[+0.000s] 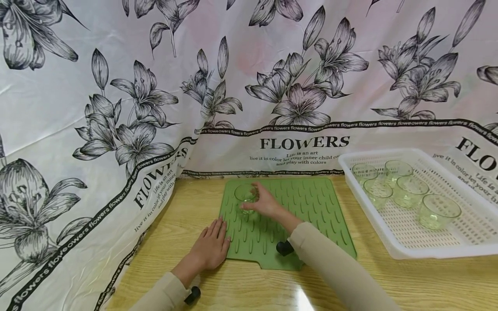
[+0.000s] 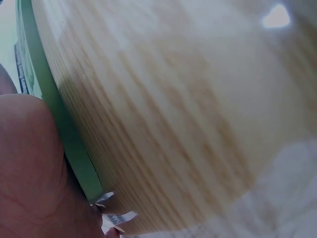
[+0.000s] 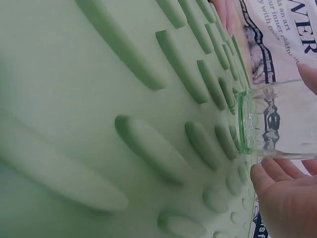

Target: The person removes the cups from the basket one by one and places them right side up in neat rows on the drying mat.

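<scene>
A clear glass cup stands upright at the far left of a green ridged drying mat. My right hand holds this cup from its right side, thumb and fingers spread around it. In the right wrist view, the base of the glass cup is at the mat's surface, with fingers along one side. My left hand lies flat with straight fingers at the mat's left edge. Only part of the left hand shows in the left wrist view, beside the green mat edge.
To the right, a white perforated plastic basket contains several clear glass cups. A wood-grain table lies beneath everything. Flower-printed cloth hangs behind and along the left side.
</scene>
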Available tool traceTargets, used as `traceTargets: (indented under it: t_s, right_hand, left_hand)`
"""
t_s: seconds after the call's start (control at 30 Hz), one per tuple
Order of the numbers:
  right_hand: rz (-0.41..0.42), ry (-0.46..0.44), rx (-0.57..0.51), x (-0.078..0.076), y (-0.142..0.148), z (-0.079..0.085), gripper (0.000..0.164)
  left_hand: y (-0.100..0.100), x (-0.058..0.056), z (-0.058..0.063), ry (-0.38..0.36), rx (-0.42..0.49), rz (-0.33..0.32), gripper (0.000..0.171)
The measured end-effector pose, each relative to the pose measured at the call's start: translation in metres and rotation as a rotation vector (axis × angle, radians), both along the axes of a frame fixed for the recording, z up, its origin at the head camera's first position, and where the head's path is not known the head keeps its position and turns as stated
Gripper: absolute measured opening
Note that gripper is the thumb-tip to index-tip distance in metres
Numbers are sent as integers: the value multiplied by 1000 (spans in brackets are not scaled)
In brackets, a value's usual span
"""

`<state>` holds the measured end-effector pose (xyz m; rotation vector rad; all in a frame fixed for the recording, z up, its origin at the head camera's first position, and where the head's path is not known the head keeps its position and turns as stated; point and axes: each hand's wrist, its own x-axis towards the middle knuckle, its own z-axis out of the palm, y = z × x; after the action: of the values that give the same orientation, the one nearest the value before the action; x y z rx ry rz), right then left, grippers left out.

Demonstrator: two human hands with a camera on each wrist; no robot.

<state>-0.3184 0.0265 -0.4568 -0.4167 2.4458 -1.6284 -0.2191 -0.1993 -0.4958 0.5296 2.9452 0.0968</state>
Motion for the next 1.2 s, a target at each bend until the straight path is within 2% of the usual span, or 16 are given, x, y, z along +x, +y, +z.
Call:
traceTargets:
  t_s: [0.2,0.37,0.57,0.8,1.2]
  right_hand:
    - [25,1,35,3,9,2,99]
    - [48,29,90,2,17,4,101]
    - [69,96,207,3,28,11,105]
    - [109,154,263,6,37,17,108]
    - [110,171,334,17,52,27,105]
  left_hand:
    - [-4,-4,-11,13,-27,-7,64]
    - [-5,-7,-13,13,-21,-11,65]
    - [-3,-6,-12,8,-23,-13,64]
    - [-1,-5,-6,-9,-25,-5,63]
    - [-2,-5,-8,-12,-12,-3,63]
